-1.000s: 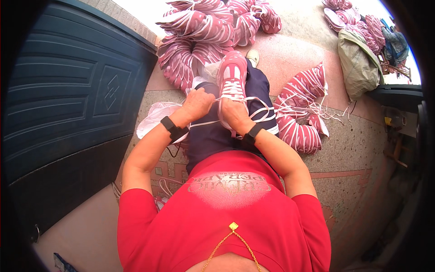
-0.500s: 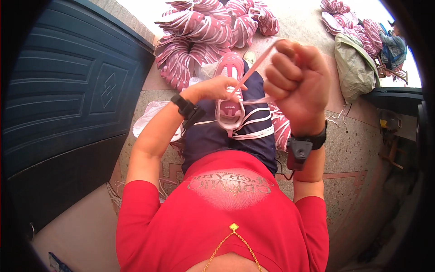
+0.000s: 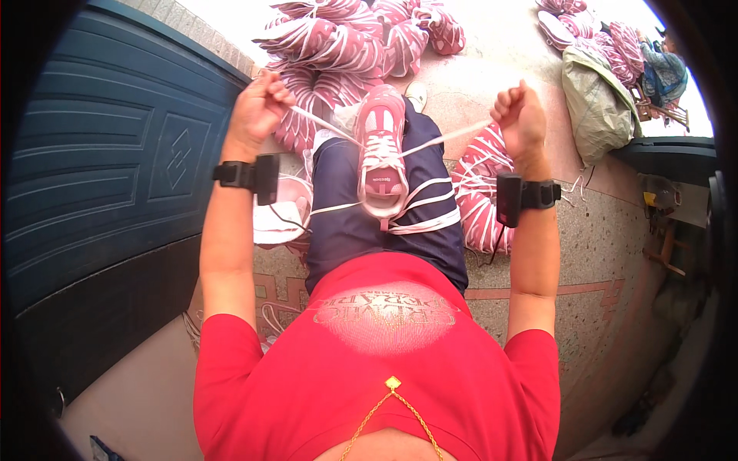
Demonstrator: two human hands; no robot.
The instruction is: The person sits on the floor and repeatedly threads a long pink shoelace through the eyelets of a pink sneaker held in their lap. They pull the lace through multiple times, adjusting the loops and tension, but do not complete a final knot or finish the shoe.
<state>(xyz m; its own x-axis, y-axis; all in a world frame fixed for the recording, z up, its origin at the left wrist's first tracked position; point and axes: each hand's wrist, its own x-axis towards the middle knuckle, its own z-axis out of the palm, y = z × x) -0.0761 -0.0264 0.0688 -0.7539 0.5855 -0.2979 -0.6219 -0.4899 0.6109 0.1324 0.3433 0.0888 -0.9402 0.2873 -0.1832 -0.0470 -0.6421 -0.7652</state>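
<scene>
A pink and white sneaker (image 3: 384, 181) rests on my lap between my thighs, its heel toward me and its toe pointing away. White laces criss-cross over its tongue. Out to the left, my left hand (image 3: 260, 107) is closed round one end of the shoelace (image 3: 327, 125), which runs taut to the shoe. The other lace end stretches to my right hand (image 3: 520, 121), also closed on it, at about the same height. Several loose white laces (image 3: 430, 223) lie across my right thigh.
Bundles of pink and white shoe uppers (image 3: 323, 50) are piled ahead, and another bundle (image 3: 484, 188) lies by my right leg. A blue panelled door (image 3: 115, 146) stands at left. Back right are a pale sack (image 3: 596, 104) and a seated person (image 3: 665, 73).
My hands have drawn apart, the left moving out from the shoe to the left and away. The right has moved slightly farther off and lower. Both lace ends are now stretched tight.
</scene>
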